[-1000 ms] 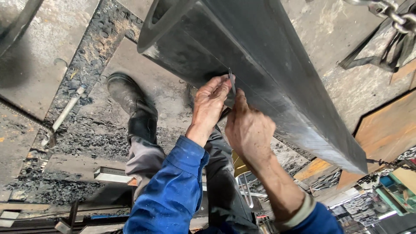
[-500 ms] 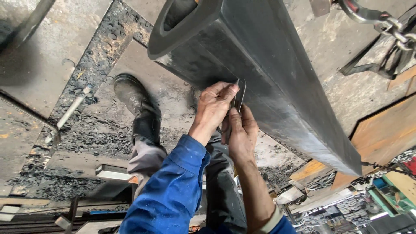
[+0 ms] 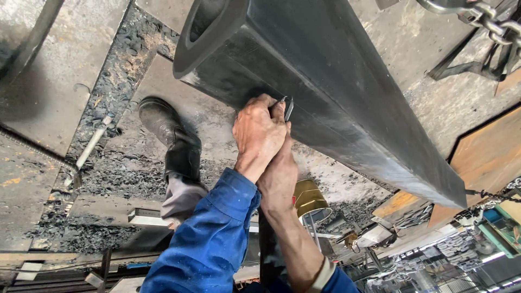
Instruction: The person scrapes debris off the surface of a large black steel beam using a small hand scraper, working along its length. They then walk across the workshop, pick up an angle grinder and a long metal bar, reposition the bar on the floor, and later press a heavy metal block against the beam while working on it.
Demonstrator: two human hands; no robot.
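Observation:
A long, heavy black beam with a hollow flared end runs diagonally above the floor. My left hand, in a blue sleeve, presses against the beam's lower edge with its fingers closed on a small thin metal tool. My right hand sits directly under and behind the left one. Its fingers reach up to the tool's lower end but are mostly hidden. The tool's tip touches the beam's side face.
My black boot stands on steel floor plates with dark scrap grit between them. A pale pipe lies at the left. A chain hangs at the top right, and a brass-coloured cone sits below the beam.
Both hands slid along the beam's lower edge toward its hollow end. The left hand now lies over the right one, which earlier sat beside it.

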